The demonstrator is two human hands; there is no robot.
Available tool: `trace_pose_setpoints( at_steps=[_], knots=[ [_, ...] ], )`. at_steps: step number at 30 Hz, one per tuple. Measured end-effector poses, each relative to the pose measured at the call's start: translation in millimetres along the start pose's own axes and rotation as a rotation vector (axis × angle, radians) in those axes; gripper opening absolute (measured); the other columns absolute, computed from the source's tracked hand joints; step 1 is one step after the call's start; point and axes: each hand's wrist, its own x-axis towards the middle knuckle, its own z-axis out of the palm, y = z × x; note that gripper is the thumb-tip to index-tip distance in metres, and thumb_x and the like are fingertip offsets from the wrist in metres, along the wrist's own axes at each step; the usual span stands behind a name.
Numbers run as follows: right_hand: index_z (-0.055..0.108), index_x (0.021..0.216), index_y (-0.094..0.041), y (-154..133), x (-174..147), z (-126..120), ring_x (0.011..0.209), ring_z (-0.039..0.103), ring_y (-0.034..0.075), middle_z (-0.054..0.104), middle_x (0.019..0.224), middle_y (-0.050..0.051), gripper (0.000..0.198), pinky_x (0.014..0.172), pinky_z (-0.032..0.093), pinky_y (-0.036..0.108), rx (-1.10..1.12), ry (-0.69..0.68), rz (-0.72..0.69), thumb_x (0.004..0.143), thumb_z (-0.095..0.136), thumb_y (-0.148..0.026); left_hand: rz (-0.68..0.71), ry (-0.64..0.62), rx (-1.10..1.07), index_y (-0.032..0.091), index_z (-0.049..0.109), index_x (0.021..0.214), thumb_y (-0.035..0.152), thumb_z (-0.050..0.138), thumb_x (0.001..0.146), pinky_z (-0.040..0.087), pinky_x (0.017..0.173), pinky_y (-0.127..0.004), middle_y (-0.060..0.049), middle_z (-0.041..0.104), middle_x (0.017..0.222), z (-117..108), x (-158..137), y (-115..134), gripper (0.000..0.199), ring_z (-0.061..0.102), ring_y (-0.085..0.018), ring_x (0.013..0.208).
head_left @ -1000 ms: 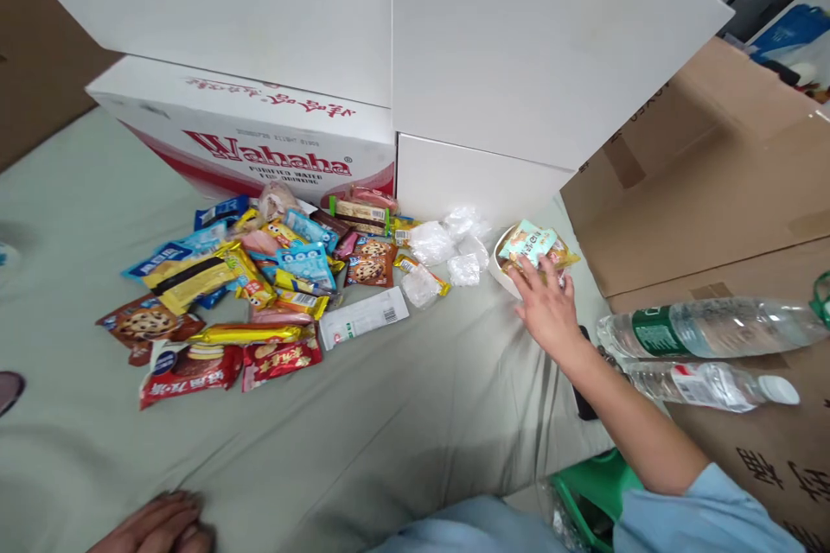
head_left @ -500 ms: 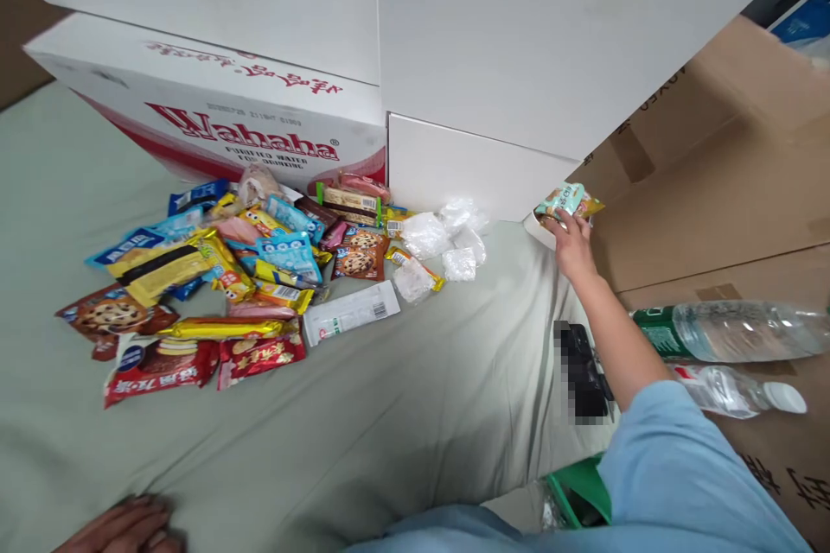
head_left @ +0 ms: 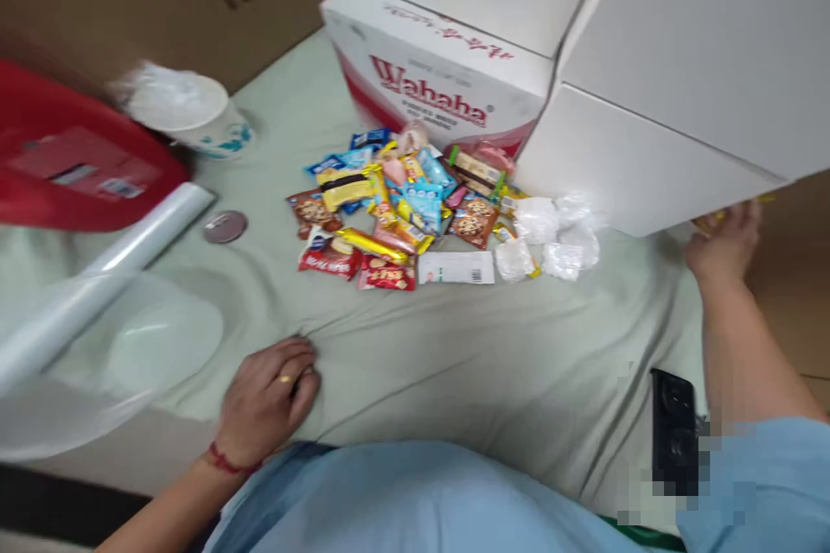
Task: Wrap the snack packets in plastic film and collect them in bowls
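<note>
My left hand (head_left: 269,393) rests on the pale green cloth near its front edge, fingers curled and together, with nothing seen in them. At the far right, my right hand (head_left: 724,244) reaches to the corner of the white box (head_left: 654,160). Its fingers are bent over a snack packet (head_left: 708,220), of which only yellow edges show. Between the hands lies a heap of wrapped snacks (head_left: 347,188). Beside it are several clear-wrapped white pieces (head_left: 563,261) and a flat white packet (head_left: 456,268).
A Wahaha carton (head_left: 441,91) stands behind the heap. To the left are a red package (head_left: 78,155), a paper cup (head_left: 217,125) stuffed with plastic, a roll of clear film (head_left: 117,268) and a round lid (head_left: 225,226). A black phone-like object (head_left: 674,432) lies at right.
The view has swung left, bringing the cup, film roll and more of my left hand into sight. The packet under my right hand is now mostly hidden.
</note>
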Motion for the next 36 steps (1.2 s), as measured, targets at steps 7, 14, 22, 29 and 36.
trace_pose_setpoints(
  at_steps=[7,14,22,29,36],
  knots=[
    [0.063,0.139,-0.017,-81.1,-131.5,-3.1,0.126,0.059,0.040,0.062,0.134,0.022,0.047,0.108,0.048,0.052,0.031,0.038,-0.013,0.100,0.045,-0.035,-0.014,0.005,-0.066,0.020,0.062,0.103,0.009,0.059,0.090,0.057,0.087,-0.041,-0.009,0.074,0.099,1.2,-2.1,1.5,0.017,0.072,-0.026,0.103],
    [0.052,0.152,-0.023,-153.3,-257.1,-12.5,0.128,0.061,0.039,0.064,0.141,0.018,0.057,0.106,0.049,0.059,0.104,-0.167,-0.251,0.100,0.041,-0.043,0.016,0.255,-0.085,0.021,0.065,0.110,0.008,0.067,0.084,0.050,0.107,-0.045,-0.008,0.075,0.103,-50.7,-36.2,9.0,0.029,0.068,-0.025,0.118],
    [0.058,0.143,-0.012,-198.8,-280.8,-7.4,0.132,0.058,0.038,0.065,0.136,0.024,0.056,0.109,0.048,0.061,0.002,-0.061,-0.049,0.100,0.031,-0.036,-0.336,0.304,0.207,0.024,0.067,0.126,0.013,0.078,0.079,0.032,0.121,-0.063,-0.016,0.059,0.146,-87.4,-97.2,-68.6,0.050,0.040,-0.039,0.151],
    [0.063,0.133,-0.014,-206.7,-261.0,-10.9,0.132,0.057,0.033,0.065,0.135,0.020,0.049,0.113,0.045,0.057,0.021,-0.170,0.025,0.096,0.036,-0.032,-0.128,0.393,-0.005,0.027,0.072,0.117,0.006,0.064,0.078,0.046,0.115,-0.058,-0.006,0.068,0.136,-69.0,-27.7,-104.6,0.045,0.055,-0.035,0.140],
    [0.073,0.103,-0.020,-221.3,-209.1,-33.1,0.089,0.069,0.025,0.072,0.102,0.011,0.036,0.088,0.057,0.044,0.310,-0.084,0.355,0.090,0.051,-0.046,-0.087,0.567,0.036,0.024,0.060,0.147,0.021,0.079,0.067,0.042,0.115,-0.066,-0.013,0.056,0.152,-70.5,-5.3,-87.1,0.082,0.051,-0.045,0.139]
  ],
)
